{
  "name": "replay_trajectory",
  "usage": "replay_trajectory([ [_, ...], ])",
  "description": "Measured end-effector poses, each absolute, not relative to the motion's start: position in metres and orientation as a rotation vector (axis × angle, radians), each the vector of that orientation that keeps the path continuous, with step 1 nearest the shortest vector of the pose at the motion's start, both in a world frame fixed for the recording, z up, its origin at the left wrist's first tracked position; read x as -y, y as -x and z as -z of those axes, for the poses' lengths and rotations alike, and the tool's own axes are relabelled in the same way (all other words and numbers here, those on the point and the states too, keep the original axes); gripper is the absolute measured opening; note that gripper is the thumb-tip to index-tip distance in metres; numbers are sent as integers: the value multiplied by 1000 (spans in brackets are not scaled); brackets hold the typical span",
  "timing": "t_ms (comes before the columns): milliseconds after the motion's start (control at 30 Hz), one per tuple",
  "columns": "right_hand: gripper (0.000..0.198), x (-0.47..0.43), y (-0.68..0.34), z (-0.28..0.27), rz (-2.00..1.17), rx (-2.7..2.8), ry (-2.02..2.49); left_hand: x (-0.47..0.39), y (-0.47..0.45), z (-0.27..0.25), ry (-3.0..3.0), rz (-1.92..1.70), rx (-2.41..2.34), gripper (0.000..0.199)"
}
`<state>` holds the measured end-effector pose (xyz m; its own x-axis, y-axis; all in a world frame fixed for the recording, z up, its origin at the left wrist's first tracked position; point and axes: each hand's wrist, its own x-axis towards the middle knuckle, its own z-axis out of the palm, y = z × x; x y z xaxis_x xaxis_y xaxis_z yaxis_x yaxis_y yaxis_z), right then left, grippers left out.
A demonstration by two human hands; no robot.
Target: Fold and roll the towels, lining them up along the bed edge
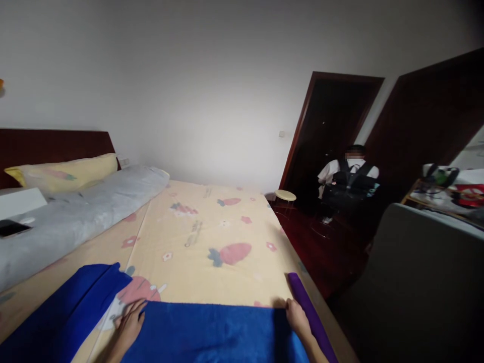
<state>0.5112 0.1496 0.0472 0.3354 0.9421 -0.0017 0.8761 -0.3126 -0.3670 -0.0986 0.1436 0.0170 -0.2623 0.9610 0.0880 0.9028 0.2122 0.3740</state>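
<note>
A blue towel lies spread on the bed in front of me, its far edge nearly straight. My left hand grips its far left corner, with the fingers bent over the edge. At the far right corner my right hand pinches the towel between thumb and fingers. Just right of that hand is a long purple roll, probably fabric, along the bed's side. Left of my left hand rests a folded darker blue cloth. The near part of the towel runs out of view.
The bed sheet has a carrot print. A grey quilt, a yellow pillow and a phone are at the left. A stool stands past the bed. A person sits near the door; a dark panel rises at right.
</note>
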Motion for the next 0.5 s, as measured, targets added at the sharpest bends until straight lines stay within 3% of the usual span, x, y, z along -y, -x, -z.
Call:
replay_trajectory([
  [367,28,-187,-494,-60,-193,1575,2157,-187,67,-54,-1942,-351,-2514,61],
  [500,41,-143,-479,-43,-183,1593,2015,-157,44,-53,-1922,-474,-2720,64],
])
